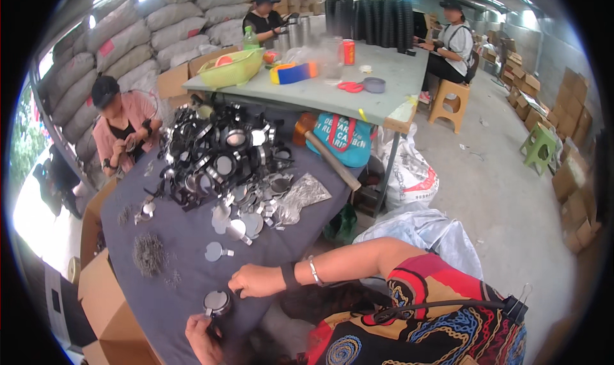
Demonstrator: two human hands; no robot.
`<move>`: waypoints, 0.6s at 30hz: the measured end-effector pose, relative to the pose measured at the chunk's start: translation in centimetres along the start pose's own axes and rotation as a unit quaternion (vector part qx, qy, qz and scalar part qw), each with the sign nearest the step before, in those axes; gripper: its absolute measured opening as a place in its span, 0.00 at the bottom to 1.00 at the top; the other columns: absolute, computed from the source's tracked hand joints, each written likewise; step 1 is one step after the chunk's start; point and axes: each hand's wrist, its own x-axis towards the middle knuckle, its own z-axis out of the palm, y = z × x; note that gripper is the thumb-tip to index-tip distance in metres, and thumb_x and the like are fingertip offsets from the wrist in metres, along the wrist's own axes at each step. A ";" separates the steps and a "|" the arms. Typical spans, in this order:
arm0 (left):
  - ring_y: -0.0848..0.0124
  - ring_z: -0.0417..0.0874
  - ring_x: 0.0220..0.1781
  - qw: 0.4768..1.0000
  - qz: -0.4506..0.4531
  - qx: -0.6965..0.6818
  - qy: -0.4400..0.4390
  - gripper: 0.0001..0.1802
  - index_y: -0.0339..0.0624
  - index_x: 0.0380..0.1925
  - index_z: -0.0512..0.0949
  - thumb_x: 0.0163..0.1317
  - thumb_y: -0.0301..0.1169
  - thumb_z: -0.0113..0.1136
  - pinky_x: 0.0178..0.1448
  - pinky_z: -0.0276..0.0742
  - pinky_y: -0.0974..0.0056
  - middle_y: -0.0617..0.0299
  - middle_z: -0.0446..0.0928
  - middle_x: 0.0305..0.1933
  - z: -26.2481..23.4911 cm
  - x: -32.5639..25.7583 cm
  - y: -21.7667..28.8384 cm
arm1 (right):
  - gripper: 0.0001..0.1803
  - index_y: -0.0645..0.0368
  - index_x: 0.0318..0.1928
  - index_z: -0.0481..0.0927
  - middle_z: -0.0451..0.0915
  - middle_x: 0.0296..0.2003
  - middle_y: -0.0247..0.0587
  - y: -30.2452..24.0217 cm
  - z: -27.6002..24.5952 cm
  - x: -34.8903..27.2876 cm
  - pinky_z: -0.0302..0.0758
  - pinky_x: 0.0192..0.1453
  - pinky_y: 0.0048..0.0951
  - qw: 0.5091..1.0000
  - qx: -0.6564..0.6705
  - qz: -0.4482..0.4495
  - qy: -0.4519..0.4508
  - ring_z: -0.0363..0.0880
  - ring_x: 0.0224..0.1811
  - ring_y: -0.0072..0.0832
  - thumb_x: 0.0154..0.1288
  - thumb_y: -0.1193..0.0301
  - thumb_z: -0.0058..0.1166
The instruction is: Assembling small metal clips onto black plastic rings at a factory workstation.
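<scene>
A round metal-topped lid with a dark rim [217, 302] lies on the dark grey cloth close to me. My left hand [203, 339] is at its near side, fingers curled on a dark part below it. On the lid's far right, my right hand [256, 281] has its fingers bent and pressed together; a small dark bit shows at the tips, too small to name. Just beyond is a flat grey disc with a tab [215, 252]. Farther off, loose metal discs [238, 227] lie before a big heap of black-and-silver lids [220, 144].
Small dark pins [148, 255] form a pile at the left. A clear bag of metal parts [302, 198] lies right of the discs. A mallet [326, 150] rests by a blue bag [342, 138]. A co-worker [121, 125] sits across; others are at the green table [300, 96]. Cardboard boxes [105, 301] edge the left.
</scene>
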 end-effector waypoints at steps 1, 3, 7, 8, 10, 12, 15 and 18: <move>0.75 0.72 0.20 1.000 0.002 0.023 0.013 0.03 0.38 0.30 0.72 0.55 0.24 0.53 0.19 0.68 0.71 0.65 0.72 0.24 -0.6 -1.3 0.4 | 0.09 0.63 0.33 0.77 0.79 0.31 0.49 -0.3 0.3 0.7 0.74 0.41 0.41 0.999 -0.010 -0.038 0.000 0.79 0.37 0.47 0.50 0.75 0.59; 0.77 0.70 0.20 1.000 0.002 0.016 0.014 0.03 0.40 0.24 0.72 0.53 0.22 0.51 0.21 0.67 0.72 0.67 0.70 0.23 0.6 -1.3 0.9 | 0.07 0.61 0.32 0.78 0.79 0.30 0.47 -0.5 -0.9 0.8 0.76 0.41 0.38 0.998 0.031 -0.047 -0.001 0.80 0.34 0.42 0.51 0.73 0.57; 0.77 0.71 0.19 0.999 0.010 -0.004 -0.043 0.02 0.36 0.26 0.77 0.55 0.22 0.55 0.21 0.65 0.72 0.64 0.74 0.23 2.6 0.5 1.2 | 0.08 0.59 0.32 0.77 0.77 0.29 0.43 -1.8 -2.5 1.4 0.73 0.37 0.36 0.998 0.018 -0.046 0.032 0.77 0.33 0.39 0.51 0.74 0.60; 0.77 0.71 0.18 0.999 -0.001 -0.011 -0.031 0.01 0.35 0.26 0.77 0.54 0.21 0.57 0.21 0.65 0.73 0.63 0.75 0.22 2.3 0.5 1.0 | 0.07 0.59 0.32 0.77 0.77 0.31 0.40 -2.2 -2.0 2.0 0.72 0.40 0.34 0.998 0.012 -0.055 0.020 0.76 0.38 0.37 0.51 0.75 0.60; 0.77 0.71 0.17 1.000 -0.007 -0.024 -0.009 0.00 0.35 0.26 0.77 0.54 0.20 0.58 0.20 0.65 0.73 0.62 0.76 0.22 1.9 0.4 0.8 | 0.07 0.59 0.32 0.77 0.78 0.35 0.37 -2.4 -1.0 3.1 0.72 0.46 0.33 0.996 0.036 -0.084 -0.003 0.75 0.44 0.35 0.52 0.76 0.61; 0.75 0.72 0.17 0.999 -0.026 -0.020 -0.007 0.01 0.36 0.27 0.76 0.54 0.20 0.59 0.20 0.66 0.72 0.60 0.76 0.26 1.5 0.0 0.6 | 0.07 0.59 0.33 0.77 0.78 0.37 0.36 -2.3 0.3 4.1 0.73 0.47 0.33 0.992 0.058 -0.109 -0.015 0.75 0.46 0.35 0.52 0.75 0.61; 0.76 0.71 0.17 0.999 -0.016 -0.031 -0.007 0.01 0.36 0.27 0.76 0.55 0.20 0.58 0.19 0.65 0.72 0.60 0.76 0.25 1.3 -0.5 0.8 | 0.08 0.59 0.34 0.77 0.79 0.36 0.38 -2.0 2.0 5.0 0.74 0.48 0.34 0.988 0.076 -0.135 -0.010 0.76 0.45 0.36 0.52 0.75 0.61; 0.77 0.71 0.18 0.999 0.007 -0.041 -0.011 0.01 0.35 0.27 0.76 0.55 0.20 0.58 0.21 0.65 0.73 0.61 0.77 0.27 1.2 -0.5 0.6 | 0.09 0.59 0.34 0.76 0.80 0.34 0.39 -2.0 2.2 5.4 0.75 0.45 0.36 0.990 0.025 -0.135 -0.025 0.79 0.42 0.38 0.52 0.74 0.61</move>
